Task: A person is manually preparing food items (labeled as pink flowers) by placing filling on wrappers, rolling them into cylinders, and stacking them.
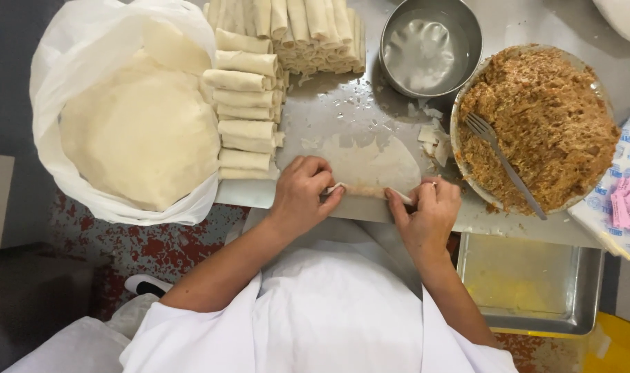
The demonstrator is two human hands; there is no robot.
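A thin pale wrapper [370, 162] lies flat on the steel tray [342, 110], its near edge rolled over a strip of filling into a half-formed roll [364, 190]. My left hand [302, 193] pinches the left end of that roll. At the other end my right hand [429, 207] presses with its fingertips. Finished rolls [246, 114] are stacked at the left of the tray, with more rolls [308, 31] at the back.
A stack of round wrappers [138, 131] sits in a white plastic bag [52, 69] at left. A steel bowl of water [429, 48] stands at the back. At right is a bowl of brown filling [543, 117] with a fork [505, 162]. An empty steel pan [529, 283] lies lower right.
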